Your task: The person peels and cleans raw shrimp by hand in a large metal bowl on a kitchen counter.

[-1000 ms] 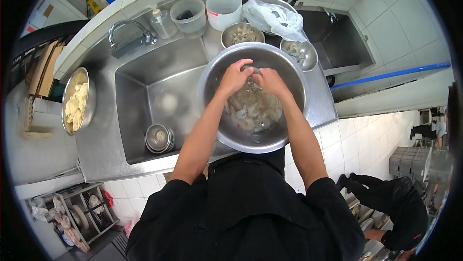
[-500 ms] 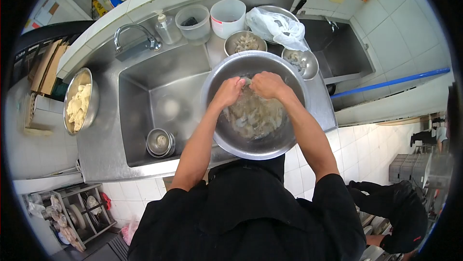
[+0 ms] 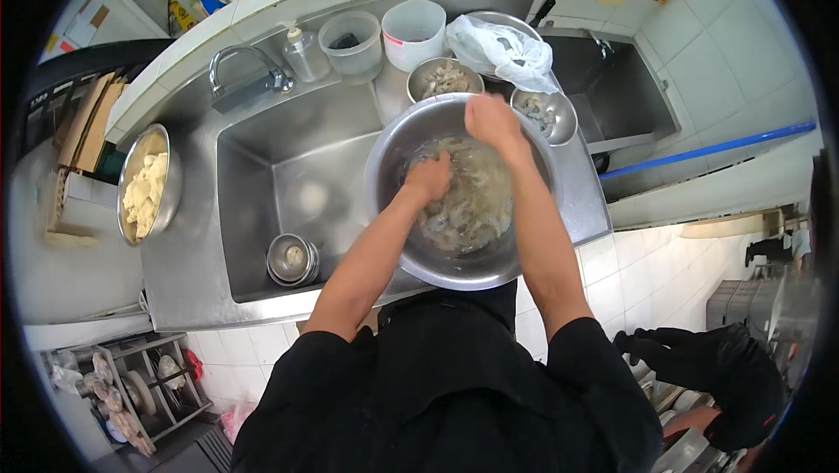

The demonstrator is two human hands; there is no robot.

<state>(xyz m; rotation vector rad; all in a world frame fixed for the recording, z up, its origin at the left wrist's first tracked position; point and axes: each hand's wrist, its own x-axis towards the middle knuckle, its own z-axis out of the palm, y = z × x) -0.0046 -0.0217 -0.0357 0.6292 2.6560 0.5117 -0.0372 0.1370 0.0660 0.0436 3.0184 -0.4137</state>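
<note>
A large metal basin (image 3: 398, 250) holds cloudy water and many raw shrimp (image 3: 476, 202). My left hand (image 3: 428, 179) dips into it on the left side, fingers curled down among the shrimp; the fingertips are hidden, so what they grip does not show. Above the far right part of the basin, my right hand (image 3: 494, 121) is closed, and anything inside it is hidden. Close to that hand, beyond the rim, stand a small metal bowl (image 3: 570, 128) with greyish shrimp and another metal bowl (image 3: 419, 89) with shrimp pieces or shells.
Left of the basin is a steel sink (image 3: 262, 202) with stacked small bowls (image 3: 293, 259). A bowl of pale dough-like mass (image 3: 147, 193) stands at far left. Plastic tubs (image 3: 414, 34), a pump bottle (image 3: 306, 54) and a white plastic bag (image 3: 502, 49) line the back. Another person (image 3: 725, 381) bends at lower right.
My hands were together over the basin's far side and have parted. The left came down into the shrimp; the right moved right and away from me, toward the far rim.
</note>
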